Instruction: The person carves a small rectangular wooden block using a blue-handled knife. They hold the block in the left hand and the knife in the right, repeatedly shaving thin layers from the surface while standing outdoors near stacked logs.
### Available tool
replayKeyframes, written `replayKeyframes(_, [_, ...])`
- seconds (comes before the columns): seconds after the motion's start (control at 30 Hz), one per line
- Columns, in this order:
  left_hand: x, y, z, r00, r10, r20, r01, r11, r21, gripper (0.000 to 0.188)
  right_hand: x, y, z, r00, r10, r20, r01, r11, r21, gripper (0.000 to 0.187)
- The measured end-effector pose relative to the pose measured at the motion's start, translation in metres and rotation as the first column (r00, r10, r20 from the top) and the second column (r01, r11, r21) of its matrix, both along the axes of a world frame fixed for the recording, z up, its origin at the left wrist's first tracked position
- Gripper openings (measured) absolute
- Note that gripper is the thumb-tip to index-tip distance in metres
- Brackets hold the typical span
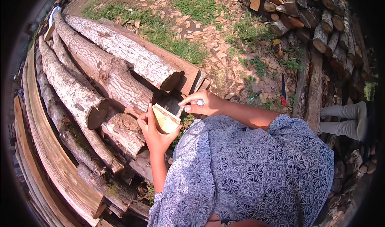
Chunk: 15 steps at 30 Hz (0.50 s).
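In my left hand (pixel 154 130) is a small wedge-shaped piece of pale wood (pixel 165 120), its cut face turned up and its thicker edge toward my right hand. Thumb and fingers grip it from both sides. Just right of it, my right hand (pixel 203 102) is closed around a small tool with a whitish, rounded end (pixel 200 102); the rest is mostly hidden by the fingers, so its kind cannot be made out. The right index finger points toward the wood's upper right corner, close to a thin greyish strip (pixel 180 109).
Bark-covered logs (pixel 108 72) and sawn planks (pixel 60 146) lie to the left. A log stack (pixel 313 14) rises at the far right. On the leafy ground are a red-handled saw (pixel 283 94) and a slim green object (pixel 255 96). Another person's trousered legs (pixel 341 120) show at right.
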<state>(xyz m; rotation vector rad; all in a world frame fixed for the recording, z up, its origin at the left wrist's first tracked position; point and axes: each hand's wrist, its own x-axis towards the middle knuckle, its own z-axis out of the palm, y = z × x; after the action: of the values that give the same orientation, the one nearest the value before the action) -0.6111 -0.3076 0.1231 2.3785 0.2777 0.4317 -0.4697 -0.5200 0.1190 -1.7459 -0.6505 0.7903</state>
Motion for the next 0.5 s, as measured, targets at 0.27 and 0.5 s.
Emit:
replayKeyframes(0.27, [0.084, -0.162, 0.002, 0.905, -0.425, -0.03, 0.425, 0.895, 0.132, 0.124, 0.021, -0.156, -0.018, 0.993, -0.1, 0.065, 0.107, 0.989, -0.1, 0.046])
replayKeyframes(0.5, [0.145, -0.286, -0.043, 0.573, -0.816, 0.078, 0.815, 0.577, 0.044, 0.131, 0.004, -0.3, -0.02, 0.911, -0.402, 0.094, 0.412, 0.876, -0.251, 0.039])
